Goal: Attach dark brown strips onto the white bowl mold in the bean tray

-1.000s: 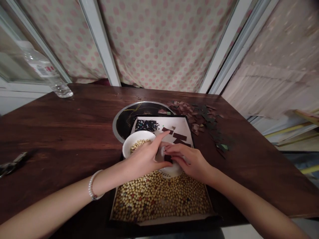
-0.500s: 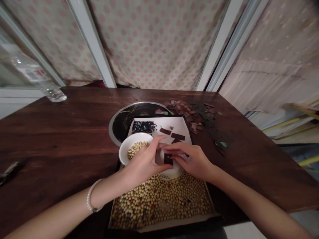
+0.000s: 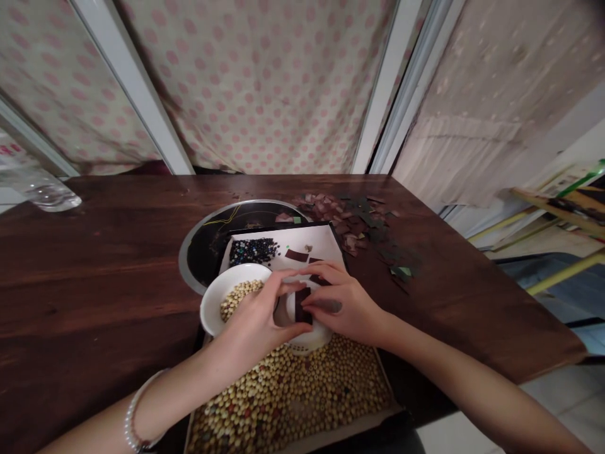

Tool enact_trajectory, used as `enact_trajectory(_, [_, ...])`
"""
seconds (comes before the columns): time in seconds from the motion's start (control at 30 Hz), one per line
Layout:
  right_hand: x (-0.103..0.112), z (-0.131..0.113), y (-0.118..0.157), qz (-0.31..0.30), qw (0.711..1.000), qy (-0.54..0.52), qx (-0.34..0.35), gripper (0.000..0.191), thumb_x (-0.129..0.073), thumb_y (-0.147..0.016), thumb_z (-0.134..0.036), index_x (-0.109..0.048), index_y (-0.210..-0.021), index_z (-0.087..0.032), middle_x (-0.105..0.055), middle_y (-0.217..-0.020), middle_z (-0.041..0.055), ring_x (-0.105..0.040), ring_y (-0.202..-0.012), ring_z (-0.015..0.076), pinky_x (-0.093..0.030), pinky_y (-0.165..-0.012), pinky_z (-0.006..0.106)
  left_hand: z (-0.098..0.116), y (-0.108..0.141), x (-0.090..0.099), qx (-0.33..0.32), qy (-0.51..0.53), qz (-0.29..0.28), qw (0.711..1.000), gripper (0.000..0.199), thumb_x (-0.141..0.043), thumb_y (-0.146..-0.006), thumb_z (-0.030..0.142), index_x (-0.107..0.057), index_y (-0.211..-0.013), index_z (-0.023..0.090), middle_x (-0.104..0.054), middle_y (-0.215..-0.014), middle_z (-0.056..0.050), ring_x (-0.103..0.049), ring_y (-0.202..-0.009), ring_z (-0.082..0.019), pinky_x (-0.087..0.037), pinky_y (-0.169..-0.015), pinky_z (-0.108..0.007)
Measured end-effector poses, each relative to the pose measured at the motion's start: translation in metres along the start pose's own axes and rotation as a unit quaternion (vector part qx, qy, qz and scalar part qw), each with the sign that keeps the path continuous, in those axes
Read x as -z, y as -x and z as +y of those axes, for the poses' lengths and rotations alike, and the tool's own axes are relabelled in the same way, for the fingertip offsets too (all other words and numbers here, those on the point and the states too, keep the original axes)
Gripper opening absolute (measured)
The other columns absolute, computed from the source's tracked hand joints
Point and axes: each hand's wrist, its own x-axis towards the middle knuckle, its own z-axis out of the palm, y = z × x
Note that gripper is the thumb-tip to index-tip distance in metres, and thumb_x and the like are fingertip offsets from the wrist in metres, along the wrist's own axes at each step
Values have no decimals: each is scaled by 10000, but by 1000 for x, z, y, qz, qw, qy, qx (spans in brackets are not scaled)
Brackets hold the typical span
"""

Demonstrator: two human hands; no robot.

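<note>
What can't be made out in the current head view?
- Bottle: top cut off by head view's left edge; label blurred.
- White bowl: right part hidden in head view by left hand.
- White dish: contents unclear in head view, both hands cover it.
- Dark strip: partly hidden in head view by right hand's fingers.

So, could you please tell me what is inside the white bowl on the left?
Small pale yellow beads lie inside the white bowl. The left hand covers its lower right part, so whatever is there cannot be seen.
</note>
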Motion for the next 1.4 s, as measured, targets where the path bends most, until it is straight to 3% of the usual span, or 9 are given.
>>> enact_trajectory(0.27, [-3,1,1,42,999,-9,-23,105,-617,-716,-106,-679,-720,-192,-594,-1077,84,-519,-1049,203,-466,-874,380,3,2,1,14,14,8,1000,680,-729,-681,288,-315,-1216,349,-636,-1102,25,-565,-1069,-207,-424,-912,-353])
enact_trajectory(0.53, [-1,-3,-1,29,999,-28,-27,107,-608,-720,-91,-672,-719,-176,-604,-1068,88,-530,-1035,193,-454,-884,368,6,3,6,9,4,-30,1000,727,-712,-684,289,-290,-1275,329,-621,-1134,-9,-538,-1116,-246,-442,-907,-375])
enact_trajectory(0.67, [0,-2,-1,-17,998,-54,-5,61,-657,-716,-162,-679,-715,-218,-599,-1092,56,-521,-1057,199,-449,-897,396,7,2,4,4,10,-19,1000,755,-728,-667,261,-284,-1274,323,-622,-1134,-13,-546,-1102,-245,-427,-923,-379])
enact_trajectory(0.87, [1,1,0,-3,997,-39,-73,69,-664,-725,-183,-709,-750,-228,-576,-1121,64,-518,-1067,209,-450,-873,395,8,3,3,12,33,-29,999,792,-740,-662,282,-270,-1294,363,-604,-1177,-4,-567,-1078,-236,-423,-935,-383])
enact_trajectory(1.07, [1,-5,-1,-26,998,-39,-50,94,-649,-696,-136,-688,-722,-218,-540,-1155,56,-488,-1098,213,-457,-872,391,6,4,2,-13,10,-26,1000,732,-713,-678,293,-297,-1281,290,-602,-1185,-50,-536,-1124,-265,-416,-923,-423])
enact_trajectory(1.4, [1,-2,1,6,998,-5,-65,97,-613,-732,-140,-673,-756,-212,-530,-1166,75,-483,-1125,235,-447,-903,423,5,4,1,-20,-4,-22,1000,717,-730,-650,314,-319,-1235,255,-628,-1139,-64,-581,-1058,-265,-453,-864,-410])
